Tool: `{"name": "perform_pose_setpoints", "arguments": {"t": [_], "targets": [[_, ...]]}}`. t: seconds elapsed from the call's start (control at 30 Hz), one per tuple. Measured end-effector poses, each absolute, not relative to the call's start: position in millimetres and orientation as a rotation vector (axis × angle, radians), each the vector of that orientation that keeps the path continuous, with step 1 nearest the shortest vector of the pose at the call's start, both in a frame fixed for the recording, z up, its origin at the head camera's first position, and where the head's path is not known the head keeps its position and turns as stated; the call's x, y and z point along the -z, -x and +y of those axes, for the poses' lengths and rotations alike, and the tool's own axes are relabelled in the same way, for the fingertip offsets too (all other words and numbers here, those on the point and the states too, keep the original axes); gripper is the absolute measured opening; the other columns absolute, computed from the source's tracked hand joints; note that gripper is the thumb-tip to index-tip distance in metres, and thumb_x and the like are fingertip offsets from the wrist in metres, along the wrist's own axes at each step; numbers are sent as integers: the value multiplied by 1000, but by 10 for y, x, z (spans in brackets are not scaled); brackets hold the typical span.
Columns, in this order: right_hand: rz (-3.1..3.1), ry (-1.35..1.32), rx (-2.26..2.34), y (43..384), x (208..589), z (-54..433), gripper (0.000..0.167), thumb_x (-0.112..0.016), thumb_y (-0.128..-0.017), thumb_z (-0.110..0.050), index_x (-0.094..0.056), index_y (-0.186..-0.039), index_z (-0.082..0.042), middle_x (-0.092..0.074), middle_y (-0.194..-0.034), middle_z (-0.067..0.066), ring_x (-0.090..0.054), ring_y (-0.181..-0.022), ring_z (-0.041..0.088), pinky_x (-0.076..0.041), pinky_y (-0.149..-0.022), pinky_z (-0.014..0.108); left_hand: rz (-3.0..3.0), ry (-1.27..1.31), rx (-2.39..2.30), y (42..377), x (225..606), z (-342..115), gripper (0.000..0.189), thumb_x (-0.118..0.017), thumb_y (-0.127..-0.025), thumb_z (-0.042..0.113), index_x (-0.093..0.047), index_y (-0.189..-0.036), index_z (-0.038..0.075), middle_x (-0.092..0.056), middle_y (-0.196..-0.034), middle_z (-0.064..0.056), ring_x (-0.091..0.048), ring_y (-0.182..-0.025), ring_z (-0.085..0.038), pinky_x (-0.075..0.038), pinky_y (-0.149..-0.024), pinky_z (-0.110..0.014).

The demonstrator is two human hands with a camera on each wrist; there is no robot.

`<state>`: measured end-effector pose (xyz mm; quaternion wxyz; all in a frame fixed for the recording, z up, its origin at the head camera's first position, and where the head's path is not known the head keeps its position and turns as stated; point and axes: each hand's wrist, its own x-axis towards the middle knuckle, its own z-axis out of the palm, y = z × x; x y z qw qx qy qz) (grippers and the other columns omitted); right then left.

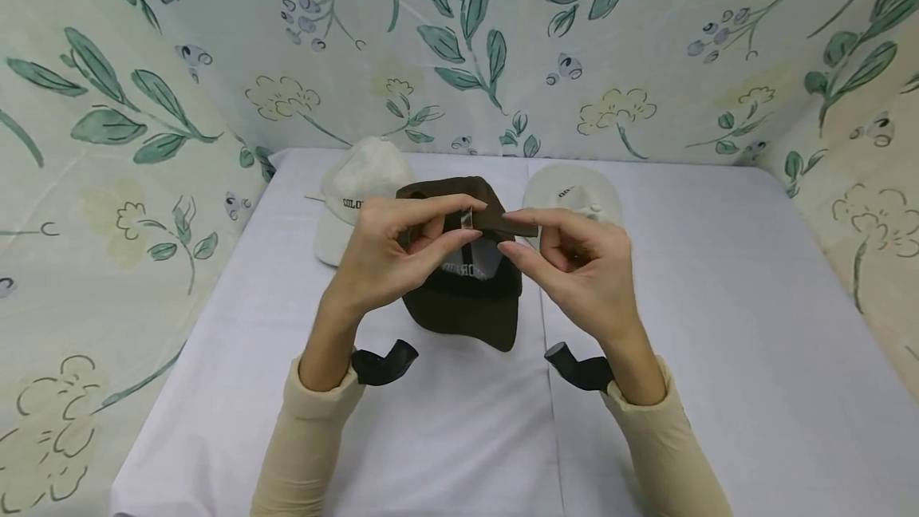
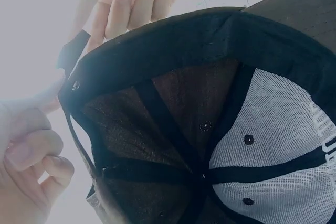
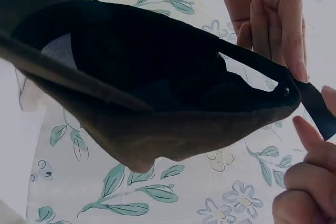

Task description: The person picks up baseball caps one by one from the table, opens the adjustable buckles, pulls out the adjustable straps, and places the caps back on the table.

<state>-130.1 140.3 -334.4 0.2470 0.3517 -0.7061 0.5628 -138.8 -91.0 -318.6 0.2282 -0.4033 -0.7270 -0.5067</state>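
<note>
A dark brown baseball cap (image 1: 467, 305) hangs between the two hands, brim toward me and its lining showing. My left hand (image 1: 388, 254) pinches the metal buckle (image 1: 467, 219) at the back of the cap between thumb and forefinger. The strap (image 1: 520, 226) passes through the buckle, its free end sticking out to the right. My right hand (image 1: 585, 266) has that end between forefinger and thumb, the other fingers curled. In the right wrist view, the strap end (image 3: 319, 113) touches the right forefinger. Mesh panels (image 2: 268, 135) show inside the cap in the left wrist view.
A cream cap (image 1: 369, 170) with dark lettering lies at the back left of the white-covered table (image 1: 718, 301). Another pale cap (image 1: 606, 182) lies behind the right hand. A floral curtain (image 1: 459, 46) surrounds the table's back and sides.
</note>
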Motion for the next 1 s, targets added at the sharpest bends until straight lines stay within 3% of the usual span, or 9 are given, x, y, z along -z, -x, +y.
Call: {"name": "perform_pose_setpoints", "arguments": {"t": [0.1,0.33,0.6,0.83,1.0], "targets": [[-1932,-994,-1511,1322,3363,1396,30,-88,-78,2,-78,-107,3,-30,-56,-1,-23,-50,8,-18,-44,23,-1993,1119,1387,1392,3190,-905,29,-82,-82,-7,-76,-110,-5,-38,-58,-1,-33,-55,-7,-27,-49,-25],[-1869,-1023,-1424,1370,3409,1374,27,-86,-73,11,-81,-99,3,-30,-55,-2,-25,-53,7,-19,-51,21,-1990,1133,1386,1396,3190,-901,29,-81,-83,-6,-76,-111,-5,-39,-58,0,-33,-55,-7,-27,-48,-29],[-1825,-1036,-1421,1386,3469,1333,15,-82,-78,13,-80,-91,6,-32,-54,-3,-28,-53,4,-20,-51,19,-1990,1130,1401,1394,3202,-896,29,-82,-83,-7,-76,-111,-5,-39,-58,-1,-34,-55,-6,-28,-48,-31],[-1780,-948,-1347,1385,3467,1312,12,-80,-77,13,-79,-87,6,-30,-53,-2,-25,-52,5,-18,-51,18,-1976,1107,1363,1432,3214,-895,37,-87,-77,-5,-76,-113,-6,-36,-56,-2,-32,-54,-9,-27,-51,-24],[-1773,-854,-1351,1378,3452,1315,10,-79,-79,12,-79,-86,6,-31,-54,-1,-26,-52,5,-18,-50,18,-1967,1085,1270,1467,3245,-896,33,-88,-77,-3,-78,-108,-5,-35,-55,-2,-31,-54,-7,-26,-52,-22]]}}
